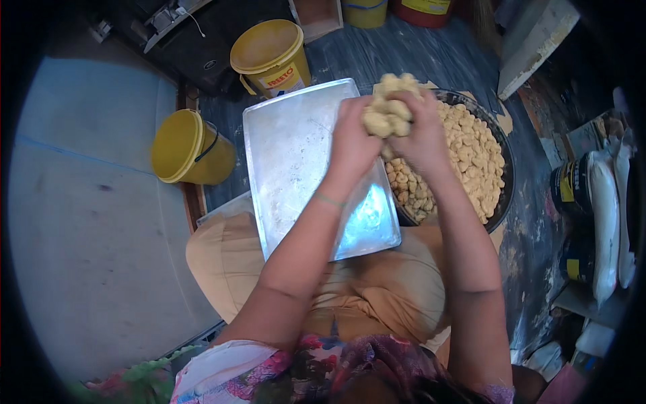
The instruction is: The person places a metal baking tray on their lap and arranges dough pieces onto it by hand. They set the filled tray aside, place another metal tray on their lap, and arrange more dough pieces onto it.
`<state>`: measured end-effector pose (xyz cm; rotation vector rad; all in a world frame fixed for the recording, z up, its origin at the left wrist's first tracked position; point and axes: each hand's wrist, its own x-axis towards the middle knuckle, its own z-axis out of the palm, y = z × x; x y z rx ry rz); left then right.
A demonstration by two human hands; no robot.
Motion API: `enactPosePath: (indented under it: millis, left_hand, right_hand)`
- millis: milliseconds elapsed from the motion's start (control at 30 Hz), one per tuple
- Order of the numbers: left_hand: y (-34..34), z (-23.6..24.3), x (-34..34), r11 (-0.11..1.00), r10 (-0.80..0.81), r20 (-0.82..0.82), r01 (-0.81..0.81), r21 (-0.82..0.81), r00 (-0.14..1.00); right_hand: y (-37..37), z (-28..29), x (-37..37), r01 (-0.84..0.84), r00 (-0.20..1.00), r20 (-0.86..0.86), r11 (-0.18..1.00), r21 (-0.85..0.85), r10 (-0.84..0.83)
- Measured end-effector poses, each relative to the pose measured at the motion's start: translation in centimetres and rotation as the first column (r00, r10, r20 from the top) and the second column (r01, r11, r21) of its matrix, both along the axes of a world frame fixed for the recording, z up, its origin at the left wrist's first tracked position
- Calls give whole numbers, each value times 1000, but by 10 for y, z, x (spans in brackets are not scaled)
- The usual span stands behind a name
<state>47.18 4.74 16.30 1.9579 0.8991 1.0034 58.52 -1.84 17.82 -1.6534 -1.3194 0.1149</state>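
Note:
My left hand and my right hand come together around a clump of pale dough pieces. Fingers of both are curled against it, and it is lifted over the edge between tray and tub. A shiny metal baking tray rests slanted across my lap, just under my left forearm. To its right, a wide round dark tub is heaped with small lumps of dough. My right forearm crosses over this tub and hides part of its contents.
Two yellow buckets stand beyond and left of the tray. Farther back are another yellowish bucket and a red one. Dark containers and long white plastic bags line the right side. A pale wall bounds the left.

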Motion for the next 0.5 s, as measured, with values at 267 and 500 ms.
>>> enactPosePath:
  millis: [267, 500]
  left_hand:
    - [5, -65, -132, 986, 41, -492, -114, -119, 870]
    - [-1, -84, -170, 999, 8, -655, -30, -23, 756]
  right_hand:
    - [38, -59, -98, -360, 895, -22, 695, -623, 445]
    - [30, -69, -122, -212, 837, 230, 681, -701, 497]
